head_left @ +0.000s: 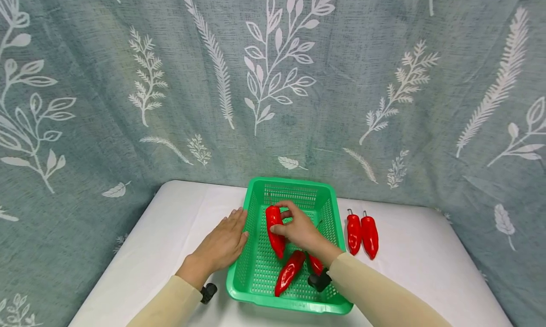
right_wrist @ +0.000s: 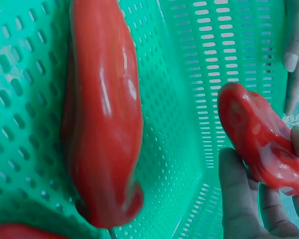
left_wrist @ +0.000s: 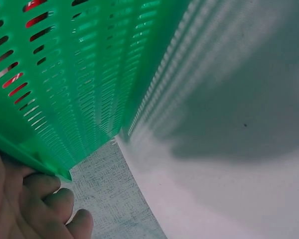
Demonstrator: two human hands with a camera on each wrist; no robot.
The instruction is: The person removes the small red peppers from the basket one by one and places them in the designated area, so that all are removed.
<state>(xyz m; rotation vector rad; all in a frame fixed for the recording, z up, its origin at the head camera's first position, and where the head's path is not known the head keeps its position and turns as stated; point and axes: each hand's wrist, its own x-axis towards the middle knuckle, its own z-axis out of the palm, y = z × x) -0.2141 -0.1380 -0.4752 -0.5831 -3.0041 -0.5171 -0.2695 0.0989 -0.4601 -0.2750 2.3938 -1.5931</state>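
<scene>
My right hand (head_left: pixel 300 230) grips a long red pepper (head_left: pixel 274 219) between thumb and fingers inside the green plastic basket (head_left: pixel 294 304). The pepper's stem end points away from me and its tip towards the basket floor. In the right wrist view that pepper (right_wrist: pixel 259 139) sits between the thumb and fingers. Along the basket's left rim lies my left hand (head_left: pixel 226 241), its fingers straight and pointing to the back. A second red pepper (head_left: pixel 290 273) lies on the basket floor near the front, and another (head_left: pixel 315 264) is partly hidden under my right wrist.
Two red peppers (head_left: pixel 353 234) (head_left: pixel 369 237) with stems lie side by side on the white table (head_left: pixel 418 260), right of the basket. A grey-green curtain (head_left: pixel 192 80) with white leaf prints hangs behind the table. Black wrist camera mounts (head_left: pixel 208 293) show under both sleeves.
</scene>
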